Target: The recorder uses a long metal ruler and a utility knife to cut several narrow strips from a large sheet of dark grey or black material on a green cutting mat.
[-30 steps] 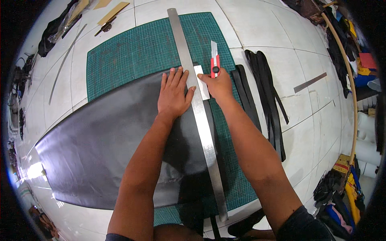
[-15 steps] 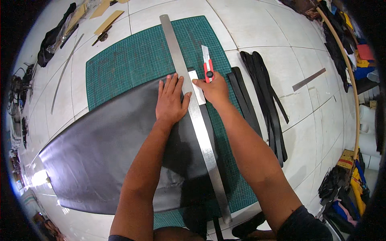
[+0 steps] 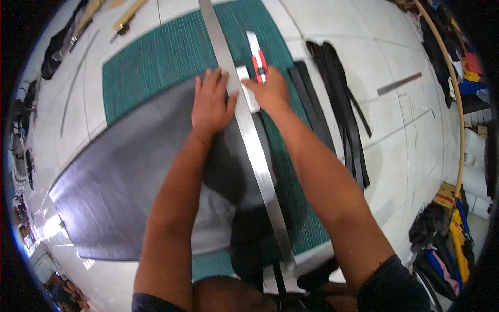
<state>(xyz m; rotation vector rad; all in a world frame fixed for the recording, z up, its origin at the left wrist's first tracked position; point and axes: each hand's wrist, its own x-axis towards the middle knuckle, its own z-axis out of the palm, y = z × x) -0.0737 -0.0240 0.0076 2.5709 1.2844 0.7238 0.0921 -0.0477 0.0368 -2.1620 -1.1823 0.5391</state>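
My left hand (image 3: 212, 104) lies flat with its fingers spread, pressing on a black sheet of leather-like material (image 3: 130, 171) and touching the edge of a long steel ruler (image 3: 254, 151). The ruler runs lengthwise over the sheet near its right side. In my right hand (image 3: 271, 93) is a red utility knife (image 3: 258, 62), its blade out and pointing away from me. The thumb of that hand rests at a small white rectangular strip (image 3: 248, 88) beside the ruler. Beneath everything lies a green gridded cutting mat (image 3: 150, 67).
Long black strips (image 3: 338, 104) lie folded on the white tiled floor (image 3: 400, 151) to the right, some overlapping the mat. Farther right is a short metal ruler (image 3: 399, 84). Tan pieces (image 3: 130, 14) lie at the far left, and a cluttered pile of fabrics (image 3: 447, 249) stands at the right.
The whole scene sits higher in the picture and slightly left, with some blur. Both hands keep their places by the ruler, and the knife stays in my right hand.
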